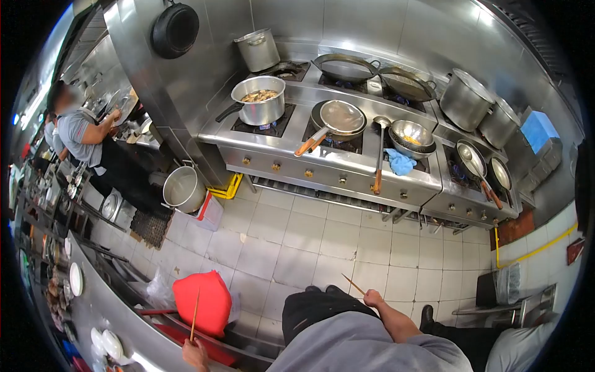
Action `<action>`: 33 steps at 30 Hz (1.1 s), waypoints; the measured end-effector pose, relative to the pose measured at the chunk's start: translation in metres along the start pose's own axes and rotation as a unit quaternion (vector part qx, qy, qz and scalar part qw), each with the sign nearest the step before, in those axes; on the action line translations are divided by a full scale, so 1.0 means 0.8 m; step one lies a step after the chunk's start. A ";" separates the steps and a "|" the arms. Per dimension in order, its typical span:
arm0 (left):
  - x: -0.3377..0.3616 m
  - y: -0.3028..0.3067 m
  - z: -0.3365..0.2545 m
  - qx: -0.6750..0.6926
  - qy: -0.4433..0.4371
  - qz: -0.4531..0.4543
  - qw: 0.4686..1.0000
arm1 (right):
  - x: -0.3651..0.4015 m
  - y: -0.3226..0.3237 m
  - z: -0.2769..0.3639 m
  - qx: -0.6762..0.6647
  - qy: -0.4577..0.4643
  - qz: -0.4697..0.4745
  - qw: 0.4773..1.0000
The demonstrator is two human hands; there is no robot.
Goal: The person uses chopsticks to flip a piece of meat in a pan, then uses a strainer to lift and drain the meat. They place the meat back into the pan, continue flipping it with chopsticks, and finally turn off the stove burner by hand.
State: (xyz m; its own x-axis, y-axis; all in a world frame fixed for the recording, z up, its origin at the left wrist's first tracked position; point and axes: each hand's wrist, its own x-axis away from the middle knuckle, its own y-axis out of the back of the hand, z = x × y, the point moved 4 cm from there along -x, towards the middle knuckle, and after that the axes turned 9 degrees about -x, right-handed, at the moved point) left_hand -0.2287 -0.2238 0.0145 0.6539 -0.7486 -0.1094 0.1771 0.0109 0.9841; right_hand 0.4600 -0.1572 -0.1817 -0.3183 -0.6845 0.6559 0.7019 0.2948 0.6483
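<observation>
Holding a chopstick (195,315) upright in the left hand (196,355), fingers closed round it, against the red bag (214,297); gripping a second chopstick (354,284) in the right hand (372,299), over the floor (297,242).

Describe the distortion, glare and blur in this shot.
Head view: heavy fisheye, black corners, the stove range bowing; bright even light with glare on the steel backsplash; the co-worker at the left edge is squeezed and soft; the left hand and right hand, gripping chopsticks, look sharp.
</observation>
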 end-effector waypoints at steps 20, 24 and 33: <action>-0.001 0.008 -0.003 -0.007 0.011 0.015 1.000 | -0.015 0.002 0.023 -0.023 -0.006 -0.014 1.000; -0.004 -0.003 0.003 -0.009 0.008 0.010 1.000 | -0.021 -0.005 0.028 0.011 0.019 -0.005 1.000; -0.001 0.008 -0.002 0.001 -0.002 0.000 1.000 | -0.017 -0.004 0.034 -0.006 0.015 0.008 1.000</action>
State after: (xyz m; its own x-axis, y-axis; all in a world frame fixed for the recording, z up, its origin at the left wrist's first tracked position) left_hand -0.2269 -0.2222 0.0206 0.6504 -0.7519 -0.1079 0.1752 0.0102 0.9845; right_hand 0.4446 -0.1308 -0.1827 -0.2873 -0.6995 0.6543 0.7152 0.2977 0.6324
